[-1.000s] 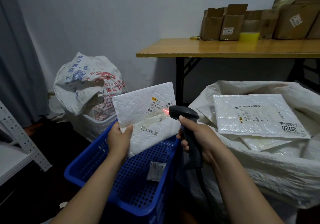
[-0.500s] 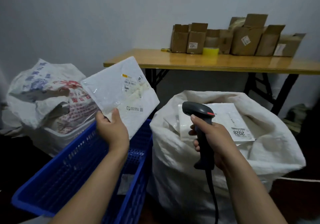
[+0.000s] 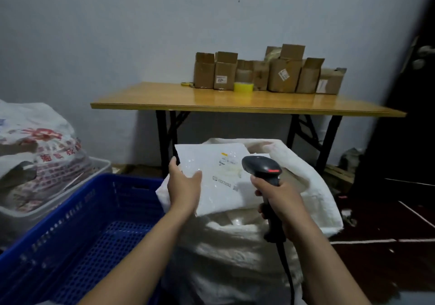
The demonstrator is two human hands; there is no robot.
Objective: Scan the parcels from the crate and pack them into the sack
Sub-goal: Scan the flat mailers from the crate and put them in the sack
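Observation:
My left hand [image 3: 184, 187] grips a flat white padded parcel [image 3: 219, 177] by its left edge, label side up, lying over the open mouth of the white sack [image 3: 306, 177]. The sack stands on the floor in front of me, under the table's front edge. My right hand [image 3: 280, 201] holds the dark handheld scanner [image 3: 261, 167] by its grip; its head covers the parcel's right part and its cable hangs down. The blue perforated crate [image 3: 77, 229] stands at lower left; what lies inside it is hidden at this angle.
A wooden folding table [image 3: 235, 102] stands behind the sack with several cardboard boxes [image 3: 284, 74] and a yellow tape roll [image 3: 243, 87]. A stuffed printed bag [image 3: 40, 154] in a white bin sits at far left. A dark door [image 3: 409, 116] is at right.
My left hand has carried the parcel from above the crate rightwards and down over the sack's mouth. The scanner stays in my right hand. The view has swung to the right.

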